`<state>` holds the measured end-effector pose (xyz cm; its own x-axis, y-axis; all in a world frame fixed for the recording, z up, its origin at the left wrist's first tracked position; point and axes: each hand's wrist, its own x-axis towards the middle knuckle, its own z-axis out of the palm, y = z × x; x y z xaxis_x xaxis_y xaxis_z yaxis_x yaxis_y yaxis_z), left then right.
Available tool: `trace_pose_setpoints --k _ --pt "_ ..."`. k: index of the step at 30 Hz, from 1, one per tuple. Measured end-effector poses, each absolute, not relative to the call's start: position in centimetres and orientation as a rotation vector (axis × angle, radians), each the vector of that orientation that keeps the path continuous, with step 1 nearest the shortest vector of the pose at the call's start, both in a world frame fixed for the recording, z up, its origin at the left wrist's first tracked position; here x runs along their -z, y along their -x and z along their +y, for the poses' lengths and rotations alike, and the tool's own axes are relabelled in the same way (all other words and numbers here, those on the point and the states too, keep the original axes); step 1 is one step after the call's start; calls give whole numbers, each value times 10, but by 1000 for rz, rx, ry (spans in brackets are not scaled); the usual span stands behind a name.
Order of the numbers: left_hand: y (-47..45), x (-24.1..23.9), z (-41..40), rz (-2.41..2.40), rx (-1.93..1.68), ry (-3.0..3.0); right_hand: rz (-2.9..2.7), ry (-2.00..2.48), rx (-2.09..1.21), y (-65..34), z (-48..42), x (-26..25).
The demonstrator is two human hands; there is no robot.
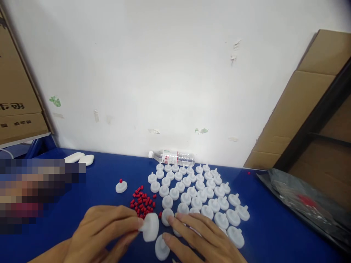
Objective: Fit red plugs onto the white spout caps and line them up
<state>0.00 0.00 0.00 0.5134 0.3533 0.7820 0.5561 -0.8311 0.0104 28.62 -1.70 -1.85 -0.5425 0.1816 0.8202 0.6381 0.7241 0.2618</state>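
My left hand (109, 232) pinches a white round plastic cap with a short stem (151, 227), gripping it near the stem. The cap is tipped on its side just above the blue table. Over the near edge of a spread of similar white stemmed caps (196, 202), my right hand (201, 237) lies palm down with its fingers apart. Its fingertips touch or hover over a cap (167, 217) and a nearer one (161, 248); contact is hard to tell. A pile of small red caps (142, 201) lies beyond my left hand.
One white cap with a red tip (121, 186) stands apart to the left. A clear bottle (172, 157) lies along the wall. Two white rounded objects (86, 160) rest at the back left. A grey plastic bag (296, 201) is at right, near cardboard (293, 106).
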Motion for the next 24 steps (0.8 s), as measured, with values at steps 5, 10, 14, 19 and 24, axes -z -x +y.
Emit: trace_pose_setpoints --k 5,10,14,19,24 --pt "9 -10 29 -810 1249 2431 -2275 619 734 -297 -16 8" --pt "17 -9 55 -856 1134 2383 -2482 532 805 -304 -15 20" --pt "24 -5 71 -1023 953 2336 -2427 474 785 -302 -7 42" --pt "32 6 81 -1122 799 2440 -2340 417 706 -293 -4 45" --pt "35 13 85 -1245 713 2506 -2301 449 754 -288 -8 38"
